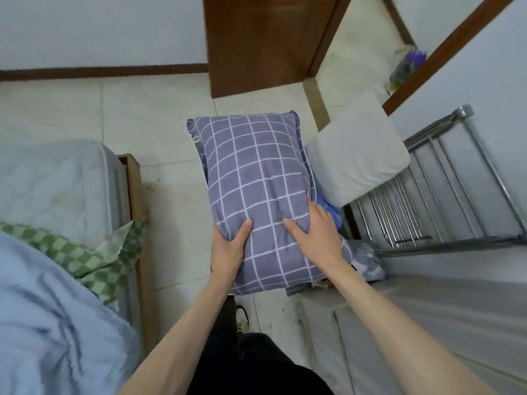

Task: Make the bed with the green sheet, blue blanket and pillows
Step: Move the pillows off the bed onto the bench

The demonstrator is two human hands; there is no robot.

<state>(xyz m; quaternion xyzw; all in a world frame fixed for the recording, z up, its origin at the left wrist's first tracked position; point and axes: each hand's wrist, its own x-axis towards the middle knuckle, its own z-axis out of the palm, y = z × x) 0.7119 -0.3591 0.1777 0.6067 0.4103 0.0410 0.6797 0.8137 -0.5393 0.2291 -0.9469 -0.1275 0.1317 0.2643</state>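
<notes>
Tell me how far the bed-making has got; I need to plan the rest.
Done: nothing looks finished. The green sheet and blue blanket lie crumpled at one end, the mattress otherwise bare. In hand: left hand and right hand hold the checked pillow. Left: spreading both, placing pillows, including the white pillow.

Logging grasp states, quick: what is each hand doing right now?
Left hand: grips the near end of the checked pillow.
Right hand: fingers curled on the same pillow, gripping it.
</notes>
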